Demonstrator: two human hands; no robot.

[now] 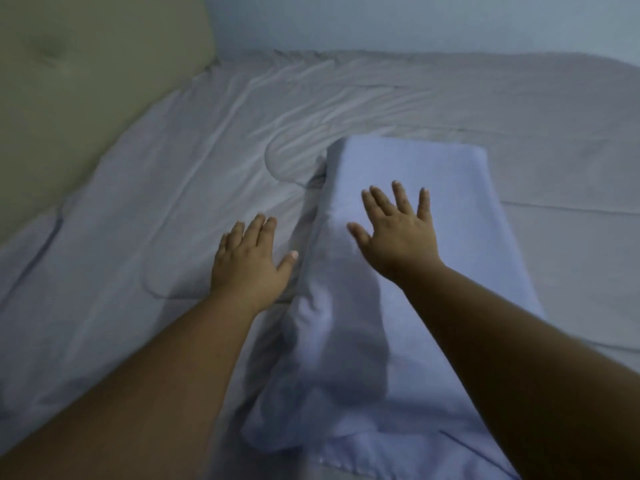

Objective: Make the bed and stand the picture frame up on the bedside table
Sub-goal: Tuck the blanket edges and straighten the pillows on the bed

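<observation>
2 bare hands reach out over a bed point(433, 109) in dim bluish light, both with palms down and fingers spread, gripping nothing. The left hand point(247, 261) lies over the wrinkled pale sheet point(166, 188), its thumb just beside the edge of 1 folded light-blue blanket point(408, 174); whether the palm presses the sheet cannot be told. The right hand point(398, 233) is held over the top of that folded blanket, and contact there is also unclear. The blanket forms a long bundle running from the lower edge of the view toward the middle of the bed, its near end cut off by the frame and partly hidden by the right forearm. 1 padded beige headboard point(69, 81) stands at the upper left, only partly in view. A pale wall point(415, 22) runs along the far side of the bed. Motion blur softens the folds and both forearms. The picture frame and the bedside table lie outside this view.
</observation>
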